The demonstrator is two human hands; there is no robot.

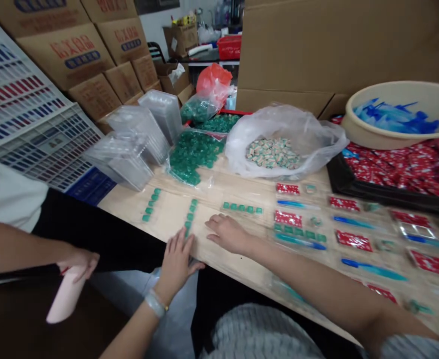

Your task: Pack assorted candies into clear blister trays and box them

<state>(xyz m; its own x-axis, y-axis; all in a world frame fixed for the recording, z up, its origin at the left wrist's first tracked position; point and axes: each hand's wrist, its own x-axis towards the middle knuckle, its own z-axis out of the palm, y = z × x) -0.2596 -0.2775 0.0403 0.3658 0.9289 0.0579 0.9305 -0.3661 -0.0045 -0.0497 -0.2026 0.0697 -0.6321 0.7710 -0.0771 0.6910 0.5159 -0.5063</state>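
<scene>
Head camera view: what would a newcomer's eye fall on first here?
Probably the colours: a clear bag of green pieces at the middle back of the wooden table, and a black tray of red packets at the right, with a beige basin at its back. Nearer, the left hand and right hand lie open on the wood beside short green rows.

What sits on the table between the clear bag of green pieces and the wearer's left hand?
In the head view, a short column of small green pieces, its near end by the left hand.
</scene>
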